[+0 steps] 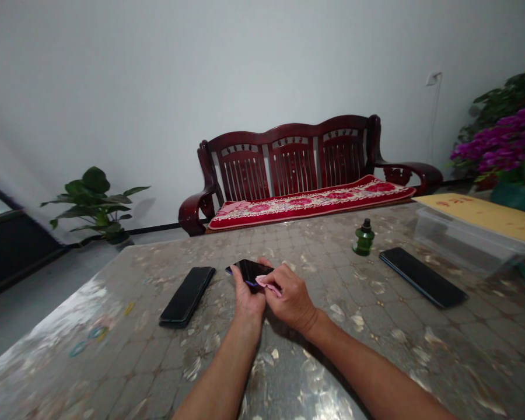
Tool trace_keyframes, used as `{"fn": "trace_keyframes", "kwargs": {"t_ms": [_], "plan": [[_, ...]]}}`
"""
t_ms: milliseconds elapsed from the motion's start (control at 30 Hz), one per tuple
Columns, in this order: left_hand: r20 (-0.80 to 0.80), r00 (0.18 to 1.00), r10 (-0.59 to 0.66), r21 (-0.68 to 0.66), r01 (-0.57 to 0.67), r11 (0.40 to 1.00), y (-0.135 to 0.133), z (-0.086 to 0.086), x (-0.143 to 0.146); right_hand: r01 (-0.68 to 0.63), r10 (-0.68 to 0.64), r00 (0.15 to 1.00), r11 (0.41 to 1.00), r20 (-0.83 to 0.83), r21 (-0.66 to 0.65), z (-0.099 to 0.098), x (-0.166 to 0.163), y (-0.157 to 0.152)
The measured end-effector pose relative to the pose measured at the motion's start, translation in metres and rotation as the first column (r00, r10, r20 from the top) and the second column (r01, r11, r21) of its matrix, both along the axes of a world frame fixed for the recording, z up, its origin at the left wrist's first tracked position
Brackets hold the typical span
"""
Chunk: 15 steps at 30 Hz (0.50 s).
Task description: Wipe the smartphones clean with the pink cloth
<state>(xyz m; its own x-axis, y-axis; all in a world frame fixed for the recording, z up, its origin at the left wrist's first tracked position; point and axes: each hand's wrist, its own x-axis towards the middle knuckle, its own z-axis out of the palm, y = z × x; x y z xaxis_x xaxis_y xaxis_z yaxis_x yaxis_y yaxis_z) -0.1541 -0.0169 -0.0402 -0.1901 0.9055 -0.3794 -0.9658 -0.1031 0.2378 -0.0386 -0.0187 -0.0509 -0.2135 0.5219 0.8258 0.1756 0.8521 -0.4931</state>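
Note:
My left hand point(248, 298) is closed round a dark smartphone point(247, 269) with a purplish edge, its screen facing up. In my right hand point(292, 296) a small pink cloth point(269, 284) is pinched, and it meets the near right part of the phone. The phone's right end is partly hidden behind my right hand. Left of my hands a second black smartphone point(188, 296) lies on the table. Another dark phone point(422, 276) rests farther right, near a small green bottle point(363, 238) with a black cap.
A patterned cover lies over the table point(157, 373). Several hair ties point(94, 333) are at the left. At the right stands a clear plastic box point(468, 239) with a yellow sheet point(490, 219) on top. Beyond the table are a wooden bench point(289, 163) and a potted plant point(97, 201).

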Motion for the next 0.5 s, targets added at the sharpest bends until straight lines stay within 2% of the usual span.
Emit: {"fn": "trace_keyframes", "kwargs": {"t_ms": [333,500], "plan": [[-0.048,0.998,-0.027,-0.046,0.025,0.999,0.0005,-0.0014,0.0031,-0.027,0.008,0.990,0.991,0.139,0.135,0.0013,0.0023,-0.0026],[-0.036,0.999,-0.002,0.030,0.003,1.000,-0.0011,0.0009,-0.0001,0.028,-0.034,0.995,0.997,0.089,0.070,-0.0025,0.0067,0.0041]]}}
